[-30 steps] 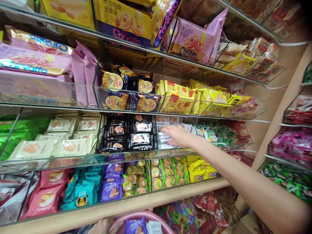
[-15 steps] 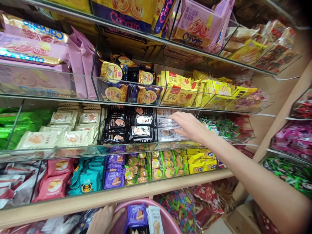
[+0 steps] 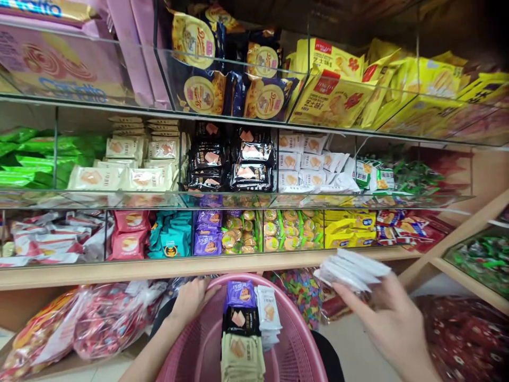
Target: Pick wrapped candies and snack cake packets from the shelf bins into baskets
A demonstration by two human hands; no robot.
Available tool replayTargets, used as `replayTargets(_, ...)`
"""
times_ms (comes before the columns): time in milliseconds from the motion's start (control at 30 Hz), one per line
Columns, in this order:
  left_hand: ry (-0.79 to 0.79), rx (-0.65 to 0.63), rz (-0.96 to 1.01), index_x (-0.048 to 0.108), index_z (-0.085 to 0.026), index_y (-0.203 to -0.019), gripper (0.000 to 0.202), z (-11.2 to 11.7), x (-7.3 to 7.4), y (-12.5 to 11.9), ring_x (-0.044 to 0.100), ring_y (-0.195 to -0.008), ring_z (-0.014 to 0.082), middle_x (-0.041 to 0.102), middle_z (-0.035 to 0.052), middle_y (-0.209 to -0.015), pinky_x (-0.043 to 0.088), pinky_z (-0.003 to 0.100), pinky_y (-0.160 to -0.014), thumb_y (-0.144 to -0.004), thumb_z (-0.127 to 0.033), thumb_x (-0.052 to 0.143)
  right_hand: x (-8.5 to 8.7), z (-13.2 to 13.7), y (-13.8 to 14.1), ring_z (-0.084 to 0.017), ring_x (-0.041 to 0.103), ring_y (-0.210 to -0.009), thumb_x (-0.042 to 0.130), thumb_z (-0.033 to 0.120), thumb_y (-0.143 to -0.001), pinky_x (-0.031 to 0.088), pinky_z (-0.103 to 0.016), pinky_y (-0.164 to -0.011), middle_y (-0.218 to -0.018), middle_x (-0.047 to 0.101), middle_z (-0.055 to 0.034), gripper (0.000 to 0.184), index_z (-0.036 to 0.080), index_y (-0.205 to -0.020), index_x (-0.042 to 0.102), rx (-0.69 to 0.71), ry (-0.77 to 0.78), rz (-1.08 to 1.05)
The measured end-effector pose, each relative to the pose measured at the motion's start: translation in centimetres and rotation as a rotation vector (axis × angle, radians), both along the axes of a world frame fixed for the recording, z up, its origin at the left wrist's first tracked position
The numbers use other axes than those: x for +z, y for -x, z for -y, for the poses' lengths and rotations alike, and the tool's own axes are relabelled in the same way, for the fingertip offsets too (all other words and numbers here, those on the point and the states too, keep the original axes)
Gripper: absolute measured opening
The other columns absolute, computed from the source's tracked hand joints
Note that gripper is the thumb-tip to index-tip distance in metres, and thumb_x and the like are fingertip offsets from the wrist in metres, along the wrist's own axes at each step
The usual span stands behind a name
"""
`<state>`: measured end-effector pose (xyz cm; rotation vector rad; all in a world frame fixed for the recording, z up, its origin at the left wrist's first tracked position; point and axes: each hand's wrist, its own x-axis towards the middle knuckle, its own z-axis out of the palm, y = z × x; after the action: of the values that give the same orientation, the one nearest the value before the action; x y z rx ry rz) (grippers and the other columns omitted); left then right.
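Observation:
Between the thumb and fingers of my right hand (image 3: pixel 387 313) is a stack of white snack packets (image 3: pixel 352 270), held in the air right of the basket and in front of the bottom shelf. My left hand (image 3: pixel 193 300) grips the far left rim of a pink plastic basket (image 3: pixel 310 350). Inside the basket lie a purple packet (image 3: pixel 240 293), a black packet (image 3: pixel 242 320), cream packets (image 3: pixel 242 353) and white packets (image 3: pixel 269 307) to their right. More white packets (image 3: pixel 308 162) of the same look sit in a middle-shelf bin.
Glass-fronted shelves hold black packets (image 3: pixel 250 159), yellow packets (image 3: pixel 334 90), teal packets (image 3: pixel 169 233) and red packets (image 3: pixel 129 233). A wooden shelf edge (image 3: pixel 131 272) runs above the basket. Large bags of wrapped sweets (image 3: pixel 115 318) lie at lower left; dark red bags (image 3: pixel 465 334) sit at lower right.
My right hand has come down from the middle-shelf bin with a stack of white packets. The view has tilted down, showing more of the basket; my left hand stays at its rim.

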<state>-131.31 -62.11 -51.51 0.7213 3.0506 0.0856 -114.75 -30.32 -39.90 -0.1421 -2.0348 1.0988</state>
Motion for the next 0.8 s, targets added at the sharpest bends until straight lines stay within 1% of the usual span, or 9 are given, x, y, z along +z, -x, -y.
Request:
replayTargets(67,-0.032,-0.009,0.015,0.062,-0.017,-0.091,0.050,0.0,0.3,-0.3,0.070,-0.083,0.0270,0.072,0.0118,-0.081,0.048,0.030,-0.065,-0.097,-0.049,0.023,-2.6,1.6,0.0,-0.024,0.068,-0.093,0.076,0.034,-0.070,0.055,-0.037,-0.086,-0.106,0.071,-0.0064,0.054,0.022,-0.119,0.056,0.037,0.288,0.080)
replayTargets(133,-0.043,-0.010,0.028,0.061,-0.018,-0.089,0.052,-0.1,0.6,-0.6,0.070,-0.083,0.0261,0.072,0.0114,-0.081,0.047,0.029,-0.065,-0.097,-0.049,0.021,-4.4,3.6,0.0,-0.024,0.067,-0.095,0.078,0.037,-0.068,0.055,-0.035,-0.086,-0.106,0.071,-0.0075,0.056,0.022,-0.117,0.057,0.104,0.576,0.142)
replayTargets(233,-0.023,-0.001,0.043,0.061,-0.017,-0.090,0.052,-0.1,1.0,-0.7,0.070,-0.084,0.0263,0.072,0.0119,-0.083,0.046,0.029,-0.065,-0.097,-0.050,0.021,-6.1,6.6,-0.4,-0.024,0.068,-0.094,0.079,0.037,-0.068,0.055,-0.035,-0.084,-0.106,0.072,-0.0083,0.060,0.022,-0.121,0.055,0.213,0.947,0.222)
replayTargets(333,-0.017,0.001,0.054,0.060,-0.017,-0.091,0.050,0.1,1.4,-0.5,0.070,-0.085,0.0255,0.072,0.0117,-0.085,0.046,0.028,-0.066,-0.097,-0.050,0.023,-7.3,8.5,-0.8,-0.025,0.068,-0.094,0.078,0.037,-0.069,0.054,-0.037,-0.082,-0.105,0.072,-0.0084,0.063,0.023,-0.126,0.053,0.328,1.196,0.256)
replayTargets(400,-0.012,-0.007,0.046,0.059,-0.017,-0.092,0.048,0.3,1.6,-0.2,0.069,-0.086,0.0258,0.072,0.0116,-0.086,0.045,0.029,-0.066,-0.096,-0.050,0.025,-7.8,9.2,-1.1,-0.026,0.067,-0.097,0.077,0.037,-0.070,0.053,-0.038,-0.083,-0.106,0.072,-0.0085,0.061,0.023,-0.125,0.056,0.361,1.286,0.272)
replayTargets(467,-0.004,-0.014,0.032,0.059,-0.017,-0.093,0.048,0.5,1.7,0.0,0.069,-0.086,0.0266,0.072,0.0118,-0.087,0.045,0.029,-0.066,-0.097,-0.050,0.024,-8.3,9.8,-1.4,-0.026,0.066,-0.101,0.077,0.038,-0.071,0.053,-0.038,-0.085,-0.107,0.072,-0.0088,0.057,0.022,-0.122,0.059,0.357,1.335,0.296)
replayTargets(633,0.001,0.003,0.040,0.058,-0.017,-0.094,0.044,0.2,2.0,-0.2,0.069,-0.087,0.0267,0.071,0.0109,-0.086,0.046,0.030,-0.068,-0.096,-0.050,0.028,-9.1,10.5,-2.6,-0.026,0.064,-0.105,0.079,0.035,-0.069,0.051,-0.037,-0.088,-0.108,0.072,-0.0085,0.049,0.022,-0.114,0.064,0.353,1.374,0.332)
replayTargets(700,0.032,0.018,0.053,0.058,-0.016,-0.099,0.043,0.0,2.3,-0.4,0.069,-0.087,0.0277,0.071,0.0120,-0.087,0.046,0.031,-0.068,-0.095,-0.050,0.031,-9.4,10.5,-3.3,-0.026,0.064,-0.105,0.080,0.034,-0.068,0.050,-0.037,-0.089,-0.108,0.072,-0.0079,0.048,0.024,-0.112,0.064,0.345,1.389,0.334)
replayTargets(800,0.062,0.017,0.079,0.055,-0.015,-0.111,0.045,-0.1,2.4,-0.8,0.069,-0.089,0.0286,0.071,0.0135,-0.091,0.048,0.031,-0.069,-0.094,-0.051,0.033,-9.8,10.4,-4.5,-0.026,0.065,-0.103,0.081,0.035,-0.066,0.050,-0.039,-0.090,-0.109,0.071,-0.0070,0.048,0.026,-0.110,0.065,0.312,1.416,0.343)
